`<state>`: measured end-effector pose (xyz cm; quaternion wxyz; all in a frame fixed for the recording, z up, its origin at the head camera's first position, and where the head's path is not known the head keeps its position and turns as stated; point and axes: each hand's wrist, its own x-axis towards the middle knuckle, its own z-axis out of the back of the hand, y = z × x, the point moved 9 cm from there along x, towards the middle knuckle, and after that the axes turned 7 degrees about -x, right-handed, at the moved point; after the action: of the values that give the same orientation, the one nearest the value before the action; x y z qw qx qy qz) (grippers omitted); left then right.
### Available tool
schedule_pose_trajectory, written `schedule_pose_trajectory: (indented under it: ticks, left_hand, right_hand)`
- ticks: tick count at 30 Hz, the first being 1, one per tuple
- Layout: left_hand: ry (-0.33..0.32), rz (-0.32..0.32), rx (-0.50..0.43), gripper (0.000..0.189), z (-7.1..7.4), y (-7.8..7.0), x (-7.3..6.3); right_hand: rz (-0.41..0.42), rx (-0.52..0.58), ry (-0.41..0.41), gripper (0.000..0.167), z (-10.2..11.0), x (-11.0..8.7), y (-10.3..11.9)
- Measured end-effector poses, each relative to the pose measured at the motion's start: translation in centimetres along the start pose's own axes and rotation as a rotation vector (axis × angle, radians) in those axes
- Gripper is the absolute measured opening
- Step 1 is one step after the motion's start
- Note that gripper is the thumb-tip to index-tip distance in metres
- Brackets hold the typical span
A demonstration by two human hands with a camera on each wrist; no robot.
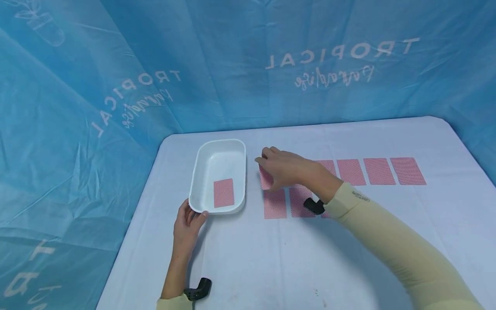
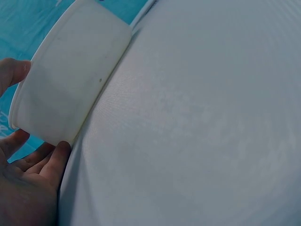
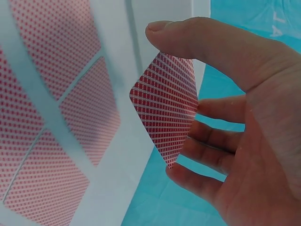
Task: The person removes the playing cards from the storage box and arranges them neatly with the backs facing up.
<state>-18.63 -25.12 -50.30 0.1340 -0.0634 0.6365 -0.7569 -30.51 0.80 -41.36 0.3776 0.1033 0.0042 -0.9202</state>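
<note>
A playing card [image 3: 167,103] with a red patterned back is held by its edges between the thumb and fingers of my right hand [image 1: 284,165], tilted above the table in the right wrist view. Beneath and beside that hand, more red-backed cards [image 1: 350,172] lie in two rows, some partly hidden by the arm. My left hand [image 1: 187,228] grips the near left corner of a white tray [image 1: 195,181], thumb at the rim and fingers against the side wall [image 2: 66,75]. One card [image 1: 224,193] lies face down inside the tray.
The table [image 1: 248,267] has a white cloth over it. A blue printed curtain [image 1: 240,64] hangs behind it and along the left side. Each wrist carries a small black camera mount, such as the left one [image 1: 199,289].
</note>
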Motion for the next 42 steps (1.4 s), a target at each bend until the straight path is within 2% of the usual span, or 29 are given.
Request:
schedule_pose_trajectory:
  ticks: [4, 6, 8, 15, 19, 24, 27, 34, 42]
  left_hand:
    - [-0.002, -0.001, 0.033, 0.071, -0.4, -1.8, -0.8]
    - [-0.004, -0.002, 0.044, 0.07, -0.4, -2.2, -0.9]
    - [-0.003, 0.003, 0.044, 0.07, -0.4, -2.0, -0.8]
    - [-0.008, -0.01, 0.012, 0.073, 0.3, 0.7, 0.2]
    - [-0.006, -0.035, 0.001, 0.074, 0.3, 0.9, 0.2]
    - [0.003, -0.032, -0.007, 0.074, 0.2, 0.8, 0.3]
    - [0.008, -0.022, 0.0, 0.074, 0.1, 0.3, 0.2]
    - [0.014, -0.018, 0.024, 0.071, -0.5, -2.5, -1.0]
    - [0.026, -0.018, -0.037, 0.073, -0.4, -2.3, -0.8]
  right_hand:
    - [-0.004, -0.002, 0.003, 0.093, -0.3, -0.6, -0.6]
    - [-0.005, 0.002, 0.003, 0.093, -0.3, -0.9, -0.8]
    - [-0.007, -0.006, 0.008, 0.093, -0.5, -1.1, -1.0]
    - [-0.01, 0.005, -0.005, 0.093, -1.0, -2.2, -1.9]
    - [-0.031, 0.009, 0.001, 0.093, -1.5, -2.9, -2.7]
    - [-0.037, 0.02, -0.002, 0.09, -2.0, -3.5, -3.2]
    - [-0.031, 0.028, -0.008, 0.089, -2.0, -3.7, -3.4]
    - [-0.052, 0.046, -0.006, 0.091, -2.2, -4.6, -3.9]
    - [-0.073, 0.04, -0.007, 0.092, -2.9, -5.7, -5.2]
